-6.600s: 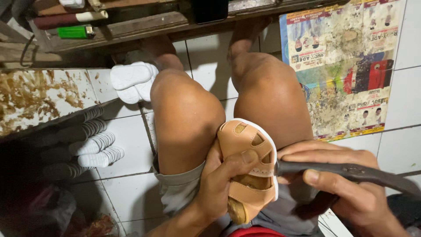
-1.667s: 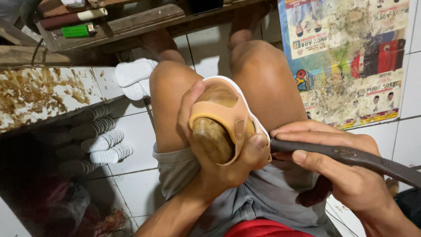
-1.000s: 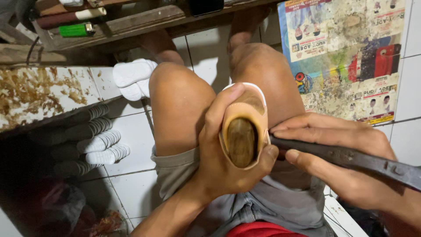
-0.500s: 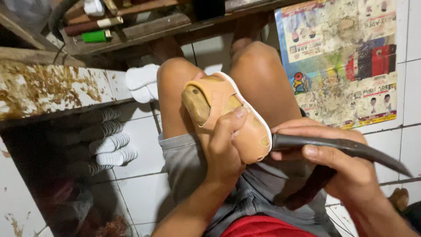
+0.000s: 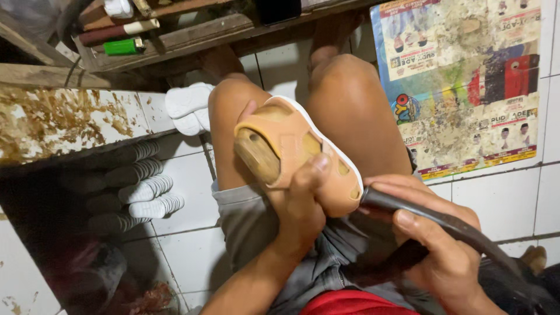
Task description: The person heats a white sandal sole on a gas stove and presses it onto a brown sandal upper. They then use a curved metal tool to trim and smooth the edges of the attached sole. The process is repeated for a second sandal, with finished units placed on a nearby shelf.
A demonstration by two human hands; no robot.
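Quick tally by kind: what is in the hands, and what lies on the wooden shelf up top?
Tan sandals, in left hand: 1
Dark curved tools, in right hand: 1
Green lighters on shelf: 1
Total: 3

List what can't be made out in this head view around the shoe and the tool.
- Head view: the working tip of the dark tool is hidden behind the tan shoe.
- The tool's far end runs off the right edge.
- The left hand covers part of the shoe's side.
- The right hand hides the grip.
- Stacked soles blur in shadow.
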